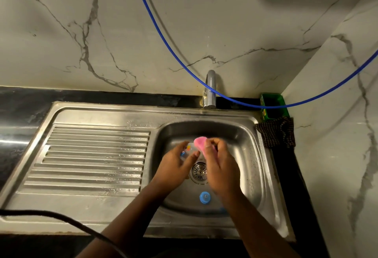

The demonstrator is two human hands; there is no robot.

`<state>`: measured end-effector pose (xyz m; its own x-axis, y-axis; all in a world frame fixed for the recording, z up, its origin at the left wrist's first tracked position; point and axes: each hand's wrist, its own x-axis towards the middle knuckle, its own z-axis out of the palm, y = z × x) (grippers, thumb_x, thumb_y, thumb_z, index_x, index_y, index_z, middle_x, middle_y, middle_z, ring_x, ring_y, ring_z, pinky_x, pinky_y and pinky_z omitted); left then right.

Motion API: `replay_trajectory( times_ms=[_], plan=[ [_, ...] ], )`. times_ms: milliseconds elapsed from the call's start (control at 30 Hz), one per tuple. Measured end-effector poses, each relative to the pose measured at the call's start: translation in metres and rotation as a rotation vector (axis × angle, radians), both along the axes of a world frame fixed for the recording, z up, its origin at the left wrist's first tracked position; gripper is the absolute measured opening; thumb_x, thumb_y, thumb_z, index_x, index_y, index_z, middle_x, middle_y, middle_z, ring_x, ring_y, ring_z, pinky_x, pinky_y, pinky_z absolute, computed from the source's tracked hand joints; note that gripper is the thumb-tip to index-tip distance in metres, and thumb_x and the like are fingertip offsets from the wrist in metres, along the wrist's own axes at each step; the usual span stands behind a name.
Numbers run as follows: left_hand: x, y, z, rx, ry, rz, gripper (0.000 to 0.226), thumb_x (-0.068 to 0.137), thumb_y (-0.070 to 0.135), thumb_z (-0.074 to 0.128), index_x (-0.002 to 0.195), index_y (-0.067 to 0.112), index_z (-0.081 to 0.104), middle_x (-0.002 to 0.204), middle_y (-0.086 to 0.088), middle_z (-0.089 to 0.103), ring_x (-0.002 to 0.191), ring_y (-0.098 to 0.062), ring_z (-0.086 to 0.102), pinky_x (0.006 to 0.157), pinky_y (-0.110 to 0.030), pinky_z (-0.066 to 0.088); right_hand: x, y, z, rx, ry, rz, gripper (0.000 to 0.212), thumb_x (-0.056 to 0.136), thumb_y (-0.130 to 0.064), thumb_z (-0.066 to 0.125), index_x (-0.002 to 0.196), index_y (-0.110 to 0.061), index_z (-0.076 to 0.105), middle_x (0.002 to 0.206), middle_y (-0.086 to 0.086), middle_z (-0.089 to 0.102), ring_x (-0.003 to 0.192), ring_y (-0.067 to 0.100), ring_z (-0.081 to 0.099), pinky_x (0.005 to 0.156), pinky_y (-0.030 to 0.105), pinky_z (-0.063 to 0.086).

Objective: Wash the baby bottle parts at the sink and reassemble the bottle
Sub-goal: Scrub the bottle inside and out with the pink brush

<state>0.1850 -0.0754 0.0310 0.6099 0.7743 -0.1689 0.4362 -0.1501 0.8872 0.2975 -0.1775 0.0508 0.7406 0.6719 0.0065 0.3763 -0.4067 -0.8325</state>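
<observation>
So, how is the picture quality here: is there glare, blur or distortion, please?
Head view: dim, warm light; glare streaks on the wet drainboard and the counter at left; wide-angle bending curves the sink edges and the blue hose; the hands, sponge and bottle are slightly soft, so the bottle's print is unreadable.

The stainless steel sink basin (251, 135) sits at the right end of the dark stone bench (24, 102), with the ribbed steel drainboard (92, 155) to its left. Behind the basin stands the chrome tap (210, 89); the green plastic box (273, 105) sits in the bench's back right corner, the dark checked cloth (276, 133) just before it. In the basin, the round blue bottle collar (205, 197) lies near the front edge, before the round metal drain strainer (199, 171).
</observation>
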Motion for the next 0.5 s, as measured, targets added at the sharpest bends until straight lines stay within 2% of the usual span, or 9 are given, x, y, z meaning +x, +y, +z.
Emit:
replay_trajectory(
  times_ms=[67, 167, 233, 300, 433, 500],
  plan=[
    [0.003, -0.010, 0.007, -0.047, -0.097, -0.013, 0.025, 0.095, 0.040, 0.067, 0.120, 0.032, 0.065, 0.088, 0.007, 0.075, 0.067, -0.002, 0.069, 0.061, -0.031, 0.059, 0.008, 0.003, -0.006, 0.091, -0.174, 0.070, 0.032, 0.104, -0.054, 0.045, 0.126, -0.035, 0.058, 0.114, -0.017, 0.067, 0.103, 0.002, 0.064, 0.082, 0.017, 0.049],
    [0.003, -0.017, 0.014, -0.271, -0.202, 0.077, 0.024, 0.098, 0.036, 0.065, 0.120, 0.026, 0.067, 0.091, -0.001, 0.075, 0.070, -0.012, 0.071, 0.053, -0.030, 0.055, 0.027, -0.006, -0.024, 0.109, -0.334, 0.156, 0.034, 0.105, -0.040, 0.051, 0.137, -0.030, 0.060, 0.118, -0.010, 0.062, 0.105, 0.007, 0.061, 0.086, 0.024, 0.053],
    [0.001, -0.014, 0.018, -0.365, -0.198, 0.125, 0.024, 0.099, 0.039, 0.063, 0.117, 0.024, 0.068, 0.093, -0.004, 0.074, 0.069, -0.017, 0.071, 0.052, -0.027, 0.053, 0.032, -0.012, -0.026, 0.132, -0.335, 0.189, 0.035, 0.105, -0.037, 0.055, 0.138, -0.027, 0.063, 0.117, -0.010, 0.062, 0.105, 0.009, 0.062, 0.085, 0.027, 0.055],
    [0.000, -0.012, 0.020, -0.430, -0.222, 0.146, 0.022, 0.099, 0.040, 0.062, 0.113, 0.025, 0.069, 0.090, -0.005, 0.074, 0.068, -0.020, 0.069, 0.051, -0.026, 0.050, 0.030, -0.015, -0.028, 0.183, -0.376, 0.263, 0.035, 0.104, -0.031, 0.060, 0.138, -0.026, 0.063, 0.120, -0.008, 0.065, 0.109, 0.011, 0.063, 0.090, 0.025, 0.054],
    [0.002, -0.020, 0.020, -0.420, -0.206, 0.078, 0.022, 0.100, 0.040, 0.061, 0.112, 0.024, 0.069, 0.093, -0.014, 0.074, 0.065, -0.024, 0.069, 0.047, -0.026, 0.049, 0.035, -0.007, -0.027, 0.199, -0.270, 0.230, 0.038, 0.104, -0.034, 0.057, 0.142, -0.030, 0.061, 0.116, -0.008, 0.064, 0.104, 0.009, 0.064, 0.085, 0.031, 0.057],
    [0.004, -0.025, 0.021, -0.433, -0.167, 0.047, 0.024, 0.101, 0.040, 0.058, 0.111, 0.021, 0.069, 0.089, -0.013, 0.073, 0.063, -0.024, 0.067, 0.047, -0.025, 0.049, 0.037, 0.001, -0.024, 0.185, -0.296, 0.279, 0.039, 0.103, -0.035, 0.054, 0.141, -0.028, 0.063, 0.111, -0.005, 0.061, 0.099, 0.012, 0.063, 0.080, 0.034, 0.057]
  ],
)
